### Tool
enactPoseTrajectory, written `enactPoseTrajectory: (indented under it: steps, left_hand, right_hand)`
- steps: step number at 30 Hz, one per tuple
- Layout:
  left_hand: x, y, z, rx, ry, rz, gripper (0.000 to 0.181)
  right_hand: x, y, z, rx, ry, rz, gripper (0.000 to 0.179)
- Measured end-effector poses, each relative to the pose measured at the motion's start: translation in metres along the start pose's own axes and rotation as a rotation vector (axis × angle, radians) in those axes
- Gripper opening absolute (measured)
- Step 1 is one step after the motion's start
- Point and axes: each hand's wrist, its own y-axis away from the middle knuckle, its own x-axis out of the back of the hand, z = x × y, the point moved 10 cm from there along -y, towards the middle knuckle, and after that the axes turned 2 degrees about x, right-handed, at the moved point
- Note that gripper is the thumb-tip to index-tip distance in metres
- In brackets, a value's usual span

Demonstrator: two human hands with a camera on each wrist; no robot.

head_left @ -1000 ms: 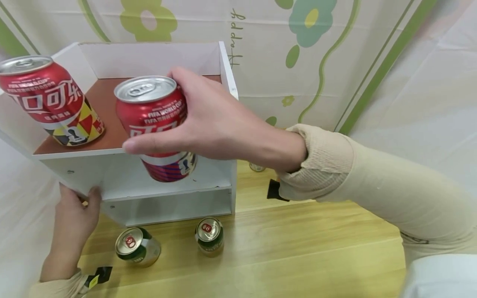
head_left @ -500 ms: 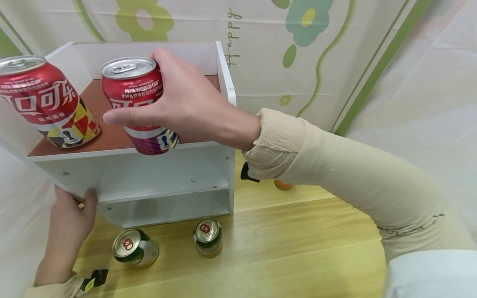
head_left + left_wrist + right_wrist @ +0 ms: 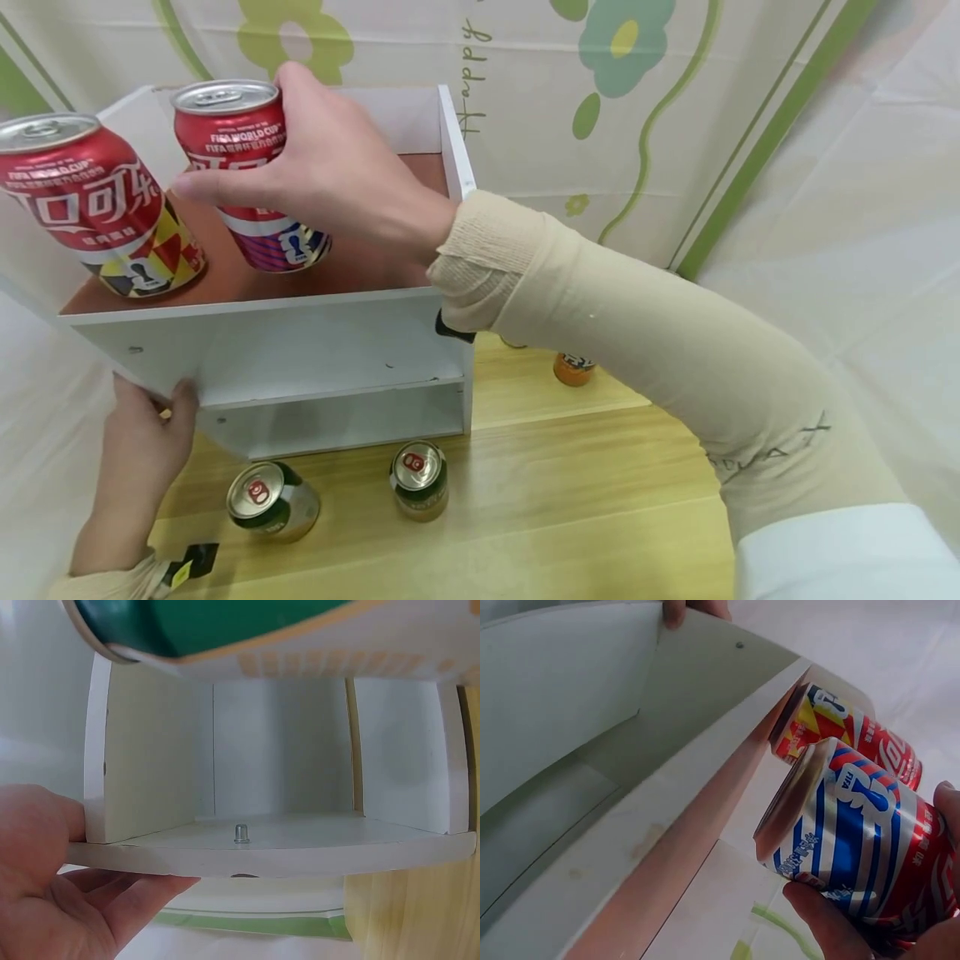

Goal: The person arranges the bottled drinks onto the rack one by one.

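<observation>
My right hand (image 3: 345,171) grips a red soda can (image 3: 232,137) upright over the brown top of a white shelf unit (image 3: 300,350). Its striped blue lower part shows in the right wrist view, close to the brown top; I cannot tell whether it touches. A second red soda can (image 3: 97,204), with a yellow, black and red pattern low down, stands at the top's left front. At the unit's lower left my left hand (image 3: 146,446) holds the side panel (image 3: 270,859), thumb on one side and fingers on the other.
Two green-and-gold cans (image 3: 292,504) (image 3: 420,487) stand on the wood-look floor before the unit. An orange can (image 3: 573,371) is partly hidden beyond my right sleeve. Raised walls (image 3: 453,137) edge the brown top, and a flowered cloth (image 3: 547,75) hangs behind.
My right hand has carried the red soda can left and farther back, from before the unit's front edge to over the brown top. The left hand keeps its hold on the side panel.
</observation>
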Motion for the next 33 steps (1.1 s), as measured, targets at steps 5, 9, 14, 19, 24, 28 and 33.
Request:
enactPoseTrajectory:
  steps: [5,9,14,19,24,28,33]
  left_hand:
    - [0.001,-0.001,0.003,-0.016,-0.001,0.006,0.052]
    - [-0.001,-0.002,0.003,-0.018,-0.002,-0.003,0.051]
    - [-0.004,-0.001,0.002,-0.011,-0.005,-0.017,0.051]
    - [-0.005,0.0,0.001,-0.007,-0.009,-0.022,0.052]
    - [-0.005,0.0,0.002,-0.008,-0.007,-0.015,0.052]
    - [-0.005,0.0,0.001,-0.004,-0.008,-0.006,0.051]
    - [-0.005,0.0,0.0,0.007,-0.009,-0.005,0.05]
  right_hand:
    - [0.011,0.035,-0.027,-0.001,0.002,-0.021,0.078]
    - [0.011,0.047,-0.033,-0.015,0.002,-0.025,0.072]
    - [0.008,0.045,-0.028,-0.029,0.015,-0.018,0.078]
    - [0.008,0.047,-0.024,-0.03,0.043,0.005,0.084]
    - [0.006,0.049,-0.021,-0.028,0.079,0.038,0.086]
    - [0.005,0.049,-0.019,-0.041,0.102,0.051,0.086]
    - [0.004,0.048,-0.019,-0.06,0.136,0.063,0.086]
